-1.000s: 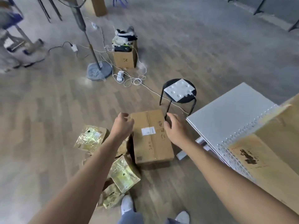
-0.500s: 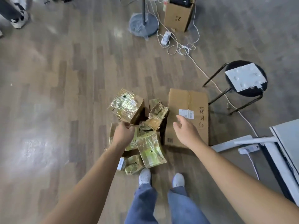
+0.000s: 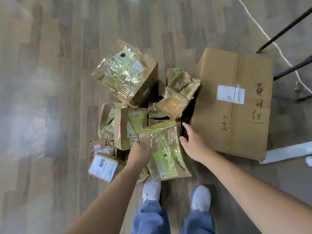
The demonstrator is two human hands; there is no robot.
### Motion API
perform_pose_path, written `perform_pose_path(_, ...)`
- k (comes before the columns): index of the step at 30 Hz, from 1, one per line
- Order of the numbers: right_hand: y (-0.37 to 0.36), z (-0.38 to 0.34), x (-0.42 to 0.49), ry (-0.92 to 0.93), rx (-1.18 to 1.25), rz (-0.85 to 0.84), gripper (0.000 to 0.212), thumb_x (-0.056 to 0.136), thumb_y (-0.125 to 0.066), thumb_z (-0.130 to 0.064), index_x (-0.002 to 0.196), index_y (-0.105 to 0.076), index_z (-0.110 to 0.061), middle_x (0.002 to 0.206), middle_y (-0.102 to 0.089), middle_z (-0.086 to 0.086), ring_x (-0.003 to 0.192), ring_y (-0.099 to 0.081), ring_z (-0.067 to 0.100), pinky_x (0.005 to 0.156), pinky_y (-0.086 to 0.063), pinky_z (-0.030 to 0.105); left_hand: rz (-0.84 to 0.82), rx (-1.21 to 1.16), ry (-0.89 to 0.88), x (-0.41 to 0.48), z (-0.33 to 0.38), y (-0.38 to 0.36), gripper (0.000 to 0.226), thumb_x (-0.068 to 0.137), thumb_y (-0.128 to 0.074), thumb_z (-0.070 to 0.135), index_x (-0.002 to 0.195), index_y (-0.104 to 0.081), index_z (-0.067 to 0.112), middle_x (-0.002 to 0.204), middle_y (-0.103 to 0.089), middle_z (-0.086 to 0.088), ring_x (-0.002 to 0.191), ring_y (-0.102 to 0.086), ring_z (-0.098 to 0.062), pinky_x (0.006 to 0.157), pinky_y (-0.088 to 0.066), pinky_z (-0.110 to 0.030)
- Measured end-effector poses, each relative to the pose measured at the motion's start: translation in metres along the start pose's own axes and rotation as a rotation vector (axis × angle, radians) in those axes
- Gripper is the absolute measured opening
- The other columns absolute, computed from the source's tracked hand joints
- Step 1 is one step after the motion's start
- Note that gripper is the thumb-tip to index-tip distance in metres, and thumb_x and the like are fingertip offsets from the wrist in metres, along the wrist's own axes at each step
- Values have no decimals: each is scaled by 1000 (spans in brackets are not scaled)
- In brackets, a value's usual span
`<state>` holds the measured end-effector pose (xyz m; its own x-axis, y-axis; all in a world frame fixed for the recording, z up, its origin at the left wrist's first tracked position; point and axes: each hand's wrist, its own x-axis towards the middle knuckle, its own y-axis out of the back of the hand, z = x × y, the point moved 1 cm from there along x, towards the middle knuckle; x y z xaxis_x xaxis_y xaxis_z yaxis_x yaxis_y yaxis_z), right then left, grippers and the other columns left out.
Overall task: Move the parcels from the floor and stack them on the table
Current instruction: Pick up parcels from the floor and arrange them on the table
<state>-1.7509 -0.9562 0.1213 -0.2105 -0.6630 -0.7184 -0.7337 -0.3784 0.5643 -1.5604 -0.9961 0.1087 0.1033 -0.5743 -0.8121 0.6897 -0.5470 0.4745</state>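
Observation:
Several tape-wrapped cardboard parcels lie in a heap on the wooden floor. Nearest my feet is a flat shiny parcel [image 3: 166, 154]. My left hand [image 3: 140, 150] grips its upper left corner with curled fingers. My right hand [image 3: 194, 144] rests against its right edge, fingers straight and pointing into the gap beside a large flat cardboard box [image 3: 214, 78]. Behind lie a cube-shaped taped parcel [image 3: 125, 75], a crumpled one [image 3: 180, 93] and a small one with a white label [image 3: 103, 166]. The table top is out of view.
Black stool legs [image 3: 287, 29] and a white cable [image 3: 260, 26] cross the floor at the upper right. A white bar [image 3: 287, 152] lies on the floor at the right, beside the big box. My shoes [image 3: 151, 188] stand just behind the heap.
The view has dropped from the room onto the heap and closed in. Both hands have come down from above the big box and heap onto the flat shiny parcel.

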Motion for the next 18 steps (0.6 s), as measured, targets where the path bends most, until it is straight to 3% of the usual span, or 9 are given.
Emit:
perform_pose_path(1, -12, 9, 12, -7, -11, -15, 60, 102, -36, -36, 154, -6, -32, 105, -64, 8, 58, -53, 19, 53, -45, 36, -4, -27, 38, 14, -9, -9, 50, 97, -43, 34, 139, -38, 7, 114, -62, -12, 98, -63, -27, 82, -53, -37)
perform_pose_path(4, -43, 27, 33, -15, -32, -77, 64, 102, -35, -36, 154, 3, -35, 122, -62, 17, 63, -59, 24, 60, -51, 37, -73, -127, 140, 39, -28, -26, 39, 92, -47, 19, 130, -48, 12, 86, -58, -2, 67, -53, -14, 54, -43, -25)
perform_pose_path(6, -55, 33, 39, -22, 7, -67, 63, 103, -35, -34, 154, 1, -33, 119, -64, 15, 55, -50, 20, 50, -40, 32, -101, -195, 156, 47, -35, -32, 41, 89, -52, 17, 130, -50, 14, 91, -60, -1, 72, -54, -13, 56, -41, -24)
perform_pose_path(8, -56, 34, 36, -37, 58, -24, 62, 102, -37, -33, 154, -3, -31, 95, -65, 7, 51, -44, 17, 46, -33, 31, -68, -235, 147, 42, -36, -34, 42, 87, -56, 17, 127, -49, 13, 93, -61, 0, 75, -55, -13, 56, -40, -25)
perform_pose_path(14, -8, 21, -18, -27, 231, 14, 64, 98, -40, -43, 151, -3, -41, 66, -46, -8, 48, -45, 18, 47, -34, 35, 97, -78, -90, -34, -5, 6, 22, 92, -58, 22, 102, -58, 3, 66, -52, 4, 52, -44, -11, 46, -33, -24)
perform_pose_path(16, 29, 9, -51, -11, 264, 49, 61, 97, -40, -47, 148, -6, -46, 67, -57, 5, 51, -48, 28, 48, -36, 40, 106, -66, -155, -74, 21, 30, 20, 93, -59, 22, 97, -60, 3, 63, -50, 4, 49, -42, -10, 42, -30, -22)
perform_pose_path(18, 78, -10, -94, -28, 254, 117, 54, 97, -42, -46, 145, -17, -43, 73, -64, 12, 51, -49, 24, 48, -35, 35, 97, -97, -221, -118, 56, 55, 16, 94, -58, 21, 88, -62, 6, 56, -47, 3, 45, -38, -11, 37, -29, -18)
